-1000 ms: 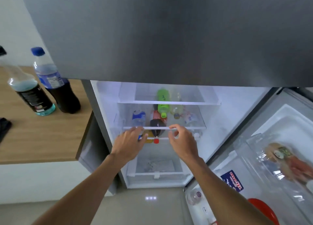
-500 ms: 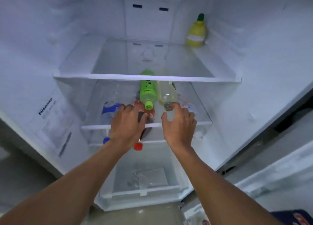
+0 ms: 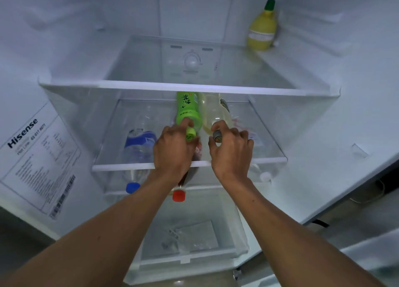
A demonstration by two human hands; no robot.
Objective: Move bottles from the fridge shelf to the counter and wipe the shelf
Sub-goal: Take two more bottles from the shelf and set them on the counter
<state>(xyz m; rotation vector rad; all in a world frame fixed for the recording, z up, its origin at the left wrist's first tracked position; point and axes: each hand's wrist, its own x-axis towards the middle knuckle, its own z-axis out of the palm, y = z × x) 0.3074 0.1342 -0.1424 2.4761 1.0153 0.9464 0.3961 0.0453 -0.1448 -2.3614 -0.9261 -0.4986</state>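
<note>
Inside the open fridge, a green tea bottle and a pale yellow bottle with a grey cap lie side by side on the middle glass shelf, caps toward me. My left hand grips the green bottle at its neck. My right hand grips the pale bottle's neck just behind the cap. Beneath that shelf lie a clear bottle with a blue cap and a dark soda bottle with a red cap.
A yellow lemon-juice bottle with a green cap stands at the back right of the top shelf. A clear drawer sits at the bottom. A label sticker covers the left wall.
The view moved in close to the fridge interior. Both hands reached past the shelf edge and closed round the necks of the green and pale bottles.
</note>
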